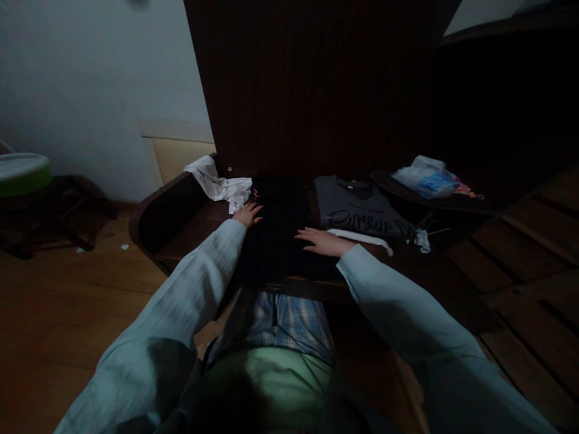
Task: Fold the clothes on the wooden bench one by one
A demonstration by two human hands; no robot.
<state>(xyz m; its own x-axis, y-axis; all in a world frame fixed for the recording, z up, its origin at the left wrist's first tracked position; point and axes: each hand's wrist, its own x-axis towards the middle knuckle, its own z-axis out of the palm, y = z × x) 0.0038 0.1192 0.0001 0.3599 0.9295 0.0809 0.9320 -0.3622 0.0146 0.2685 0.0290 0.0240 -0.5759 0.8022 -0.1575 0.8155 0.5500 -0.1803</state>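
A black garment (280,241) lies spread on the dark wooden bench (181,232); the dim light hides what kind it is. On its left edge rests my left hand (248,214), palm down with the fingers stretched out. My right hand (326,242) lies flat over its right side, fingers extended, holding nothing. Just beyond the right hand is a folded dark grey T-shirt (362,208) with black lettering, and a folded white cloth (362,237) shows under its near edge. A crumpled white cloth (221,184) hangs over the bench's left arm, close to my left hand.
A clear and blue plastic package (427,179) sits on a dark ledge at the right. Behind the bench rises a tall dark wooden panel (316,84). At the far left a green and white tub (25,175) stands on a low dark stool (58,208).
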